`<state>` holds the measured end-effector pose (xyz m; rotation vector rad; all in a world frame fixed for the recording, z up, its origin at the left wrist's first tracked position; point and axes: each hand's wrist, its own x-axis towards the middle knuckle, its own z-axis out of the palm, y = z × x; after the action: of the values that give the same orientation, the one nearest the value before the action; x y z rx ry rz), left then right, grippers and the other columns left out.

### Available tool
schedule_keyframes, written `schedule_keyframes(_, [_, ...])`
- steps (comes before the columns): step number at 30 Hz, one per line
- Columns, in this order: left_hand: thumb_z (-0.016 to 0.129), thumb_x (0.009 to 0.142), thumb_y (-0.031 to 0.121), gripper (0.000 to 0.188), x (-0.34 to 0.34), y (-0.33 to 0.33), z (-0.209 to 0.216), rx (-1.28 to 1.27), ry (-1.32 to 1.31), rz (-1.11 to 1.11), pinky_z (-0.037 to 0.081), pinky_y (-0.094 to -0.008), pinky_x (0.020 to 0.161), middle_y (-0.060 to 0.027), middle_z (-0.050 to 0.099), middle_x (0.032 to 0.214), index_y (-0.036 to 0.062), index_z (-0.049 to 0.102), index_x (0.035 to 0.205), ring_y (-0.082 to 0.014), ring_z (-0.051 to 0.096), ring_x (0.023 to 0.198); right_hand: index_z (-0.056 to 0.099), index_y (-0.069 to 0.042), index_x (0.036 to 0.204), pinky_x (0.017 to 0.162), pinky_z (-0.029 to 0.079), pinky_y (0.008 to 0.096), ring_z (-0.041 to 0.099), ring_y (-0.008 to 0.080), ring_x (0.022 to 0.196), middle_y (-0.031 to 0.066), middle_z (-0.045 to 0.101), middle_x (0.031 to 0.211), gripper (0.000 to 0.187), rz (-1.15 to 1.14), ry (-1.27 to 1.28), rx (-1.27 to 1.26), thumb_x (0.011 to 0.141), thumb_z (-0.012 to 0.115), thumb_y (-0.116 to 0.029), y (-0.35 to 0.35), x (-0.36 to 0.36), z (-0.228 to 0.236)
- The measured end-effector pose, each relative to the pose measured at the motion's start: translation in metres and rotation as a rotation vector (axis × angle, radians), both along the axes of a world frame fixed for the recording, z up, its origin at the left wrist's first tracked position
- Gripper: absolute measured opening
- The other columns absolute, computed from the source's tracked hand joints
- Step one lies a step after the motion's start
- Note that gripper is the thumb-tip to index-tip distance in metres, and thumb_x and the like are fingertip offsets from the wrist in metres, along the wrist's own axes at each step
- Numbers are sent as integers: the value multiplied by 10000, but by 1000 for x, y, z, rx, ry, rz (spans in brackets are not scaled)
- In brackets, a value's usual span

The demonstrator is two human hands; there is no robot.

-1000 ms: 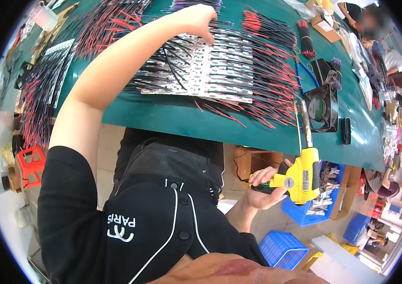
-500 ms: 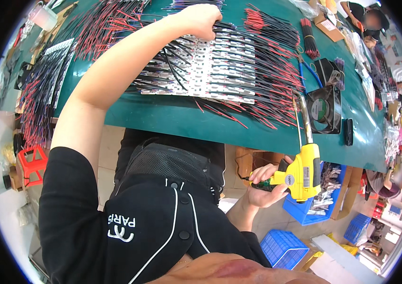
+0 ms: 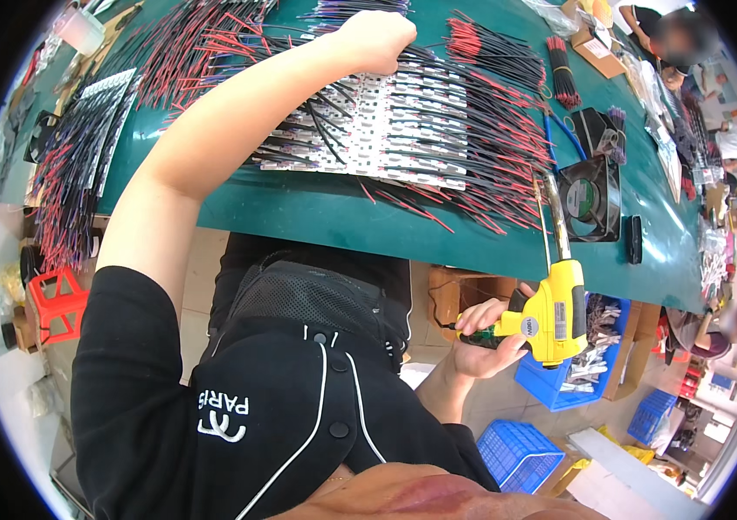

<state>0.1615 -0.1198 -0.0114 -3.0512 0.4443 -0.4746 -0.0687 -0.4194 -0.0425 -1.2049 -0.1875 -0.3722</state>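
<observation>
On the green table a white board panel (image 3: 368, 126) carries rows of black wires with red ends (image 3: 503, 139), which fan out to the right. My left arm reaches across the panel's left part. At its far edge my left hand (image 3: 377, 42) is closed, its fingers curled down; whatever they grip is hidden. Low on the right, off the table's front edge, my right hand (image 3: 485, 334) is wrapped round the handle of a yellow soldering gun (image 3: 555, 316). The gun's metal tip and thin feed tube point up towards the wire ends.
A small black fan (image 3: 590, 199) and blue-handled pliers (image 3: 564, 134) lie right of the panel. More wired panels (image 3: 108, 113) lie at the left. Blue crates (image 3: 520, 455) and a red stool (image 3: 58, 303) stand below table height. Other people (image 3: 681, 35) are at the far right.
My left hand has shifted slightly to the right along the panel's far edge, still closed. My right hand keeps the soldering gun in almost the same place.
</observation>
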Motion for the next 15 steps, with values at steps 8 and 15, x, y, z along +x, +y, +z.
schedule_keyframes(8, [608,680,150,275,-17,-3,36,-804,306,187,479,-403,721,-230,614,820,-25,572,890,-362,605,795,293,89,1219,354,392,223,405,117,412,57,430,595,592,-13,9,-2,924,374,-417,-2,1,3])
schedule_keyframes(15, [633,717,183,285,-43,29,60,-790,-271,385,481,-375,682,-191,619,786,15,578,940,-310,615,747,296,88,1221,350,388,219,406,112,413,57,434,595,591,-26,-4,4,922,380,-415,-2,2,1])
